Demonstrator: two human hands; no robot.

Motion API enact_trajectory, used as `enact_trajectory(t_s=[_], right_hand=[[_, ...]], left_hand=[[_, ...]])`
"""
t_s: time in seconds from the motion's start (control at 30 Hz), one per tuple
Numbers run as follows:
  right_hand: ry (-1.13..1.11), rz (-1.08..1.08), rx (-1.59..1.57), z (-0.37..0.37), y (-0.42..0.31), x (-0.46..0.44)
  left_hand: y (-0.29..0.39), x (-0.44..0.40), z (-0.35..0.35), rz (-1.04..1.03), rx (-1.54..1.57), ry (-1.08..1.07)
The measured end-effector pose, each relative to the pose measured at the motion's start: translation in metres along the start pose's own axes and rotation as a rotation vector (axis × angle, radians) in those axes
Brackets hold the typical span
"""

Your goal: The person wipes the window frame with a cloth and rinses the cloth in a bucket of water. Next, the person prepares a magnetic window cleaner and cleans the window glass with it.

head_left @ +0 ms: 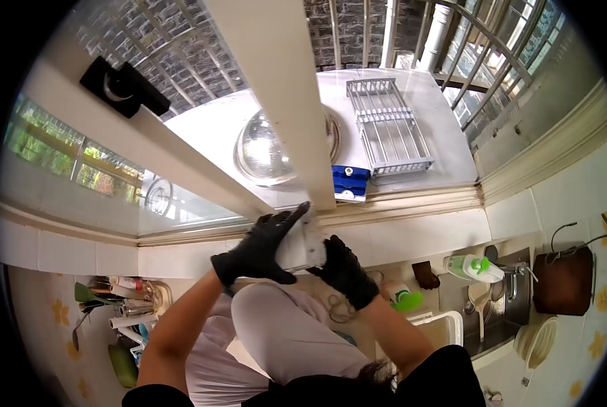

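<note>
Two hands on one thing for me: black-gloved left hand (254, 251) and black-gloved right hand (347, 273) share a pale, boxy, hard-looking block (295, 249). It's up above my bent knee in pale mauve trousers (266, 312), near the foot of a cream-white window post (279, 88); can't tell if they touch. My left grip is spread wide around the block, thumb well apart from fingers, I guess because it's too broad for a smaller hold. My right grip curls tighter on the opposite edge, probably to steady it. Fingertips there are partly hidden, so no idea how firm. Past the sill, a bright blue plastic piece with a white base (351, 182) sits close to the window track, maybe for easy reach. The silver metal rack (393, 115) lies farther out on a smooth white ledge (449, 139), presumably clear of my elbows.
</note>
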State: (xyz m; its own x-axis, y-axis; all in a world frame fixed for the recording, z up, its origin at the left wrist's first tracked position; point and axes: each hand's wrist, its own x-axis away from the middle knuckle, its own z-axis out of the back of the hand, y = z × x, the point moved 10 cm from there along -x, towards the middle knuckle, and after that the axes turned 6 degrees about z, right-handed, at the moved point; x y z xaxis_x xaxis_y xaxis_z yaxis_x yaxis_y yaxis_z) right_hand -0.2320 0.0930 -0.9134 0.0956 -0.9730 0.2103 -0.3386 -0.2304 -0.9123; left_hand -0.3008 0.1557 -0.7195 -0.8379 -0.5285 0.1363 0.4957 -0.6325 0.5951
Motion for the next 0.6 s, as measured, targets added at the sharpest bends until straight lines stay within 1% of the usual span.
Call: enact_trajectory(t_s=[0.03,0.07,0.1,0.13,0.17,0.2,0.27,0.3,0.37,0.4,0.43,0.47,0.5,0.53,0.57,0.6], right_hand=[[0.060,0.230,0.694,-0.002,-0.028,0.002],[0.072,0.227,0.696,0.003,-0.034,0.008],[0.140,0.364,1.115,-0.007,-0.080,0.023],[0.208,0.501,1.535,-0.020,-0.109,0.035],[0.217,0.500,1.535,-0.016,-0.111,0.039],[0.226,0.436,1.073,0.004,-0.110,0.041],[0.253,0.273,0.172,0.029,-0.089,0.046],[0.254,0.277,0.171,0.036,-0.099,0.054],[0.230,0.389,1.507,0.026,-0.149,0.077],[0.381,0.598,1.537,0.022,-0.180,0.089],[0.392,0.608,1.532,0.027,-0.189,0.087],[0.392,0.516,1.351,0.043,-0.191,0.080],[0.390,0.425,1.169,0.057,-0.191,0.073],[0.383,0.338,0.988,0.070,-0.189,0.068],[0.393,0.349,0.984,0.076,-0.199,0.065],[0.357,0.528,0.993,0.067,-0.218,0.065]], left_hand=[[0.016,-0.011,-0.003,-0.030,0.023,0.045],[0.028,-0.021,-0.007,-0.030,0.013,0.099],[0.031,-0.028,-0.015,0.041,-0.094,0.129],[0.036,-0.035,-0.021,0.054,-0.149,0.210],[0.041,-0.042,-0.025,0.064,-0.206,0.294],[0.053,-0.048,-0.032,0.054,-0.210,0.296],[0.051,-0.056,-0.034,0.255,-0.146,0.330],[0.057,-0.060,-0.039,0.215,-0.184,0.340],[0.078,-0.064,-0.037,0.138,-0.201,0.300],[0.085,-0.066,-0.027,0.130,-0.212,0.304],[0.099,-0.067,-0.013,0.055,-0.203,0.342],[0.115,-0.069,0.002,-0.021,-0.196,0.376],[0.141,-0.069,0.033,-0.102,-0.269,0.535],[0.158,-0.074,0.051,-0.199,-0.281,0.612],[0.175,-0.080,0.070,-0.298,-0.292,0.690],[0.189,-0.101,0.073,-0.288,-0.359,0.539]])
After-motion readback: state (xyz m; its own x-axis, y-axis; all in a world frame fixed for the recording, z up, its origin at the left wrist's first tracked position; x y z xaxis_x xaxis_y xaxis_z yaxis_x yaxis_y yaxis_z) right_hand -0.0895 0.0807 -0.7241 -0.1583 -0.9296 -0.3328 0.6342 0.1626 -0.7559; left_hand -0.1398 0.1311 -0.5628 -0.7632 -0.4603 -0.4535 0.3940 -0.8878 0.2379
